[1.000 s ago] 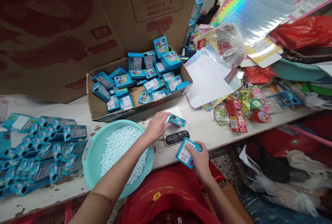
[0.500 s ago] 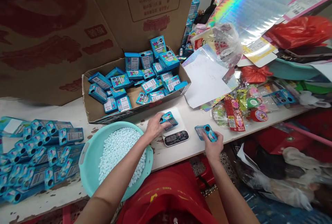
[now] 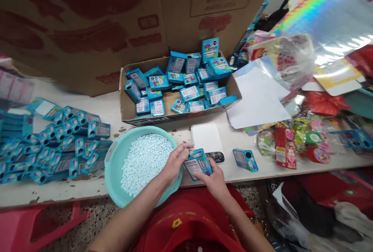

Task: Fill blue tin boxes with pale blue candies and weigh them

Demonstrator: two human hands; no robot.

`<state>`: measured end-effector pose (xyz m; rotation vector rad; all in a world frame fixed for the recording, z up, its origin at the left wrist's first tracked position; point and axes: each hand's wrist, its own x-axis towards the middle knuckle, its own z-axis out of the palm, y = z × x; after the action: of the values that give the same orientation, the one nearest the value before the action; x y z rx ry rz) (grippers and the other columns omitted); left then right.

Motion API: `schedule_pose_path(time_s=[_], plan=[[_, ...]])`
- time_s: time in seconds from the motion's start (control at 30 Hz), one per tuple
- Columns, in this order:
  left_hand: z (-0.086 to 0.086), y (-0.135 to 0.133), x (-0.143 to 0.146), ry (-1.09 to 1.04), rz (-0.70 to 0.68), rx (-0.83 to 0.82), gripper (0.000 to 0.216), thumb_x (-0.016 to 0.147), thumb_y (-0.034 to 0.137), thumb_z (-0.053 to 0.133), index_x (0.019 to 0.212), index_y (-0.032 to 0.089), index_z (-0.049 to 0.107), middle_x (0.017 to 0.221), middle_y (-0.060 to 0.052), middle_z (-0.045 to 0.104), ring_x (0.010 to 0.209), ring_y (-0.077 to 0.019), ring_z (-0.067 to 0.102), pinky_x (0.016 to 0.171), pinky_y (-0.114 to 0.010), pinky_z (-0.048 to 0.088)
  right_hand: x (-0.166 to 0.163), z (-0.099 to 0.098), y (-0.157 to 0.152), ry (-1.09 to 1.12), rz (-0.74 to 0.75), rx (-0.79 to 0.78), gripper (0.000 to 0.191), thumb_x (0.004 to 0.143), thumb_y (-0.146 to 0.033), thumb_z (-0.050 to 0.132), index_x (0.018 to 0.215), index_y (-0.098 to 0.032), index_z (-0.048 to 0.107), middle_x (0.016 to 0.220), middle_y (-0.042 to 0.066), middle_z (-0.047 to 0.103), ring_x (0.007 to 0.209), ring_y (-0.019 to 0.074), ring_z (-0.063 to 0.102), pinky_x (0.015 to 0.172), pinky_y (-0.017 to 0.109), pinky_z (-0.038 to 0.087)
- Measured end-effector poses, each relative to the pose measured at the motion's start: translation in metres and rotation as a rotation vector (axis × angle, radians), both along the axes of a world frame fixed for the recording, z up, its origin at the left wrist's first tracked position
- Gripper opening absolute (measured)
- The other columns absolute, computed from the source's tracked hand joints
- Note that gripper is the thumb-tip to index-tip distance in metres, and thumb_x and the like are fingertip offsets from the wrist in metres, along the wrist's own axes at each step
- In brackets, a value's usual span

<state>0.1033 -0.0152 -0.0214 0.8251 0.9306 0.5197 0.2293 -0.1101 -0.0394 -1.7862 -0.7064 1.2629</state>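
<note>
Both my hands grip one small blue candy box (image 3: 197, 163) just in front of the white scale (image 3: 207, 140). My left hand (image 3: 175, 161) pinches its left end, right at the rim of the teal bowl (image 3: 112, 158) filled with pale blue tablets (image 3: 144, 162). My right hand (image 3: 214, 177) holds it from below. The scale's platform is bare. Another small blue box (image 3: 245, 159) lies on the table to the right of the scale.
An open cardboard tray (image 3: 128, 108) of blue boxes stands behind the scale, with big cartons (image 3: 87, 22) at the back. Several blue boxes (image 3: 58, 143) pile at the left. Paper (image 3: 256, 100), holographic sheets and wrapped sweets (image 3: 285, 143) clutter the right. A red stool (image 3: 37, 224) stands below.
My left hand lifted the box off the scale and brought it toward me. My right hand set its own box down on the table and joined the left on the lifted one.
</note>
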Motion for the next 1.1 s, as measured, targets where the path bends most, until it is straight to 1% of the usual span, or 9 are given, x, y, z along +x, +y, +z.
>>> schedule_pose_path(time_s=[0.07, 0.17, 0.27, 0.37, 0.53, 0.77, 0.87, 1.0, 1.1], plan=[[0.003, 0.002, -0.012, -0.133, 0.136, -0.187, 0.048, 0.079, 0.056, 0.055, 0.101, 0.015, 0.066, 0.096, -0.01, 0.067, 0.092, -0.0221, 0.061, 0.084, -0.034, 0.046, -0.011, 0.002, 0.003, -0.022, 0.042, 0.024, 0.041, 0.055, -0.04, 0.079, 0.085, -0.018, 0.06, 0.074, -0.001, 0.064, 0.065, 0.0167, 0.055, 0.061, 0.027, 0.047], [0.002, 0.006, -0.027, -0.18, 0.289, -0.346, 0.044, 0.079, 0.053, 0.057, 0.087, 0.011, 0.068, 0.087, -0.011, 0.069, 0.083, -0.021, 0.063, 0.081, -0.034, 0.047, -0.024, 0.001, 0.007, -0.053, 0.108, 0.023, 0.042, 0.056, -0.042, 0.079, 0.087, -0.018, 0.061, 0.073, -0.001, 0.064, 0.064, 0.0164, 0.054, 0.059, 0.026, 0.046], [-0.008, 0.008, -0.038, -0.154, 0.422, -0.47, 0.032, 0.078, 0.044, 0.062, 0.076, 0.012, 0.067, 0.076, -0.007, 0.067, 0.071, -0.0169, 0.062, 0.073, -0.029, 0.048, -0.034, -0.002, 0.013, -0.071, 0.149, -0.024, 0.04, 0.058, -0.044, 0.077, 0.084, -0.018, 0.062, 0.068, -0.002, 0.063, 0.058, 0.0146, 0.051, 0.055, 0.026, 0.044], [-0.015, 0.007, -0.048, -0.197, 0.465, -0.509, 0.028, 0.079, 0.041, 0.062, 0.076, 0.014, 0.066, 0.071, -0.005, 0.065, 0.065, -0.0144, 0.061, 0.068, -0.027, 0.048, -0.04, -0.003, 0.017, -0.068, 0.202, -0.02, 0.041, 0.057, -0.044, 0.078, 0.085, -0.018, 0.063, 0.069, -0.002, 0.064, 0.058, 0.0148, 0.053, 0.056, 0.026, 0.045], [-0.015, 0.005, -0.064, -0.202, 0.489, -0.407, 0.031, 0.075, 0.043, 0.065, 0.076, 0.012, 0.067, 0.075, -0.006, 0.065, 0.073, -0.0168, 0.061, 0.075, -0.029, 0.046, -0.048, -0.011, 0.021, 0.005, 0.197, -0.057, 0.046, 0.056, -0.045, 0.079, 0.088, -0.016, 0.062, 0.072, 0.0, 0.066, 0.061, 0.017, 0.055, 0.059, 0.029, 0.048], [-0.013, 0.004, -0.077, -0.273, 0.486, -0.33, 0.024, 0.065, 0.022, 0.073, 0.086, 0.013, 0.066, 0.083, -0.007, 0.068, 0.083, -0.0174, 0.062, 0.083, -0.03, 0.044, -0.057, -0.016, 0.026, -0.001, 0.187, -0.018, 0.046, 0.053, -0.044, 0.08, 0.087, -0.018, 0.061, 0.072, -0.001, 0.065, 0.062, 0.0172, 0.056, 0.059, 0.029, 0.048], [-0.014, 0.003, -0.082, -0.243, 0.48, -0.282, 0.025, 0.064, 0.02, 0.073, 0.087, 0.016, 0.065, 0.087, -0.006, 0.068, 0.089, -0.0182, 0.062, 0.087, -0.032, 0.042, -0.057, -0.014, 0.027, 0.016, 0.176, 0.016, 0.044, 0.05, -0.042, 0.081, 0.083, -0.019, 0.063, 0.071, -0.001, 0.065, 0.063, 0.0186, 0.058, 0.06, 0.03, 0.049], [-0.011, 0.001, -0.098, 0.134, 0.416, 0.002, 0.027, 0.075, 0.035, 0.064, 0.097, 0.019, 0.065, 0.111, -0.008, 0.063, 0.111, -0.0225, 0.053, 0.098, -0.035, 0.035, -0.054, -0.018, 0.025, 0.154, 0.054, 0.08, 0.047, 0.048, -0.042, 0.082, 0.085, -0.02, 0.063, 0.081, 0.004, 0.07, 0.074, 0.0244, 0.064, 0.072, 0.038, 0.052], [0.003, -0.002, -0.111, 0.184, 0.297, 0.208, 0.042, 0.079, 0.04, 0.06, 0.117, 0.023, 0.058, 0.125, -0.008, 0.056, 0.121, -0.0242, 0.046, 0.1, -0.036, 0.035, -0.059, -0.02, 0.029, 0.128, 0.047, 0.082, 0.047, 0.05, -0.039, 0.082, 0.089, -0.02, 0.063, 0.083, 0.004, 0.07, 0.078, 0.0253, 0.064, 0.076, 0.039, 0.051]])
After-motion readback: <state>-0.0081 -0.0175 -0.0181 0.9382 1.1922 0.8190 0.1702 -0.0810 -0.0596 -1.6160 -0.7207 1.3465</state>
